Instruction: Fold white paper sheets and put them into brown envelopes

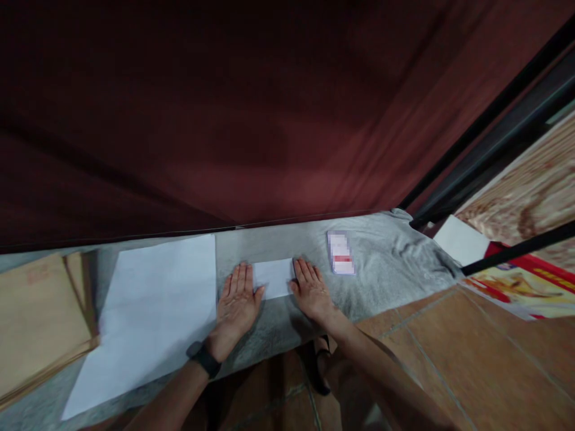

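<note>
Between my hands a small white piece of paper (pixel 273 279), which looks folded, lies flat on the grey cloth (pixel 372 287). My left hand (pixel 238 297) rests palm down at its left end, fingers stretched out. Over at the right end, my right hand (pixel 313 292) also lies flat, with its fingertips by the paper's edge. Left of my left hand are large white sheets of paper (pixel 162 305). A phone (pixel 341 252) with a blurred screen lies to the right of my right hand.
A stack of brown paper envelopes (pixel 42 317) sits at the far left. Dark red fabric (pixel 251 137) hangs along the back. At right stand black poles (pixel 516 248), with a printed red and yellow box or sheet (pixel 525 284) on the tiled floor (pixel 485 347).
</note>
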`<state>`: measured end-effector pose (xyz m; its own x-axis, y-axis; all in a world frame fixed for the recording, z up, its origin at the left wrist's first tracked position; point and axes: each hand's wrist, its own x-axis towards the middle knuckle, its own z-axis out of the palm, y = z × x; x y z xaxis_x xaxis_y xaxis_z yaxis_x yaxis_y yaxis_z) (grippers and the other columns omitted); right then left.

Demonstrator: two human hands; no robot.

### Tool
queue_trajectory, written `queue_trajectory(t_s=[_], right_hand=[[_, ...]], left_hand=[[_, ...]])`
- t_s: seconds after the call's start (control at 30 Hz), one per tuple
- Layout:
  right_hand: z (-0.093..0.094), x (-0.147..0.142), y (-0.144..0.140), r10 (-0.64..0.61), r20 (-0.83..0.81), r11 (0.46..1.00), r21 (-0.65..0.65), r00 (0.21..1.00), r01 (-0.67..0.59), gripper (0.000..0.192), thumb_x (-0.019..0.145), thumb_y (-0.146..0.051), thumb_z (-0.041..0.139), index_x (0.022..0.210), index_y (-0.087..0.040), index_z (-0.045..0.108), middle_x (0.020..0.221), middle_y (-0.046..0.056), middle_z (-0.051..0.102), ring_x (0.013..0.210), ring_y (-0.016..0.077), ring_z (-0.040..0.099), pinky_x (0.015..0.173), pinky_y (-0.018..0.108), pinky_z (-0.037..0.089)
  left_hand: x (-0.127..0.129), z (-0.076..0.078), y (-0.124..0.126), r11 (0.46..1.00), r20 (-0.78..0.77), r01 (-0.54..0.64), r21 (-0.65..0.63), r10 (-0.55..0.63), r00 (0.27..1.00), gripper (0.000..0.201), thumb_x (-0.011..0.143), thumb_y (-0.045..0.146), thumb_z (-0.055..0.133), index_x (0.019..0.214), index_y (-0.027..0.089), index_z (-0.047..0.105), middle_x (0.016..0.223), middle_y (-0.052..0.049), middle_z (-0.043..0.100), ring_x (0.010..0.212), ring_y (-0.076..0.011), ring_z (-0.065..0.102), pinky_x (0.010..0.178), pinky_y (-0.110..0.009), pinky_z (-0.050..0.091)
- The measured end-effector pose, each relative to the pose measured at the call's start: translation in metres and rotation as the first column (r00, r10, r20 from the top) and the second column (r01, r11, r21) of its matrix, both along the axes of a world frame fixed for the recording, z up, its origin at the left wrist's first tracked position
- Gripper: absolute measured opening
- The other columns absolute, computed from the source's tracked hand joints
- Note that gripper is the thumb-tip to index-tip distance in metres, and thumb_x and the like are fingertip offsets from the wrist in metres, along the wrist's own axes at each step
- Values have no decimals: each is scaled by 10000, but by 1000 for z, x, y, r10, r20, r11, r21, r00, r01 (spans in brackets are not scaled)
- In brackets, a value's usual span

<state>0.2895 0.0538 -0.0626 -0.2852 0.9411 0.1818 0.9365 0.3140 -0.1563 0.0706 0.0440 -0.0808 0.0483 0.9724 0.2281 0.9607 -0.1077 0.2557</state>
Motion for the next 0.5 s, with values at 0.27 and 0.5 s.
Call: queue_trajectory(t_s=[0.27,0.5], right_hand=[[-3,-19,-12,233,5,972,4,972,-233,665,1043,-466,483,1557,-52,405,1644,201,337,1522,294,345,1254,466,277],[4,-31,-10,194,77,981,-42,978,-192,657,1004,-389,550,1518,4,441,1605,272,358,1503,349,373,1229,505,318]], left_hand=[[-5,11,4,1000,56,12,-11,-11,998,614,986,374,388,1502,49,462,1594,-221,437,1517,-337,361,1236,-536,299],[-20,26,17,996,374,12,-89,23,927,516,936,317,445,1394,121,578,1458,-175,602,1374,-290,549,1166,-478,431]])
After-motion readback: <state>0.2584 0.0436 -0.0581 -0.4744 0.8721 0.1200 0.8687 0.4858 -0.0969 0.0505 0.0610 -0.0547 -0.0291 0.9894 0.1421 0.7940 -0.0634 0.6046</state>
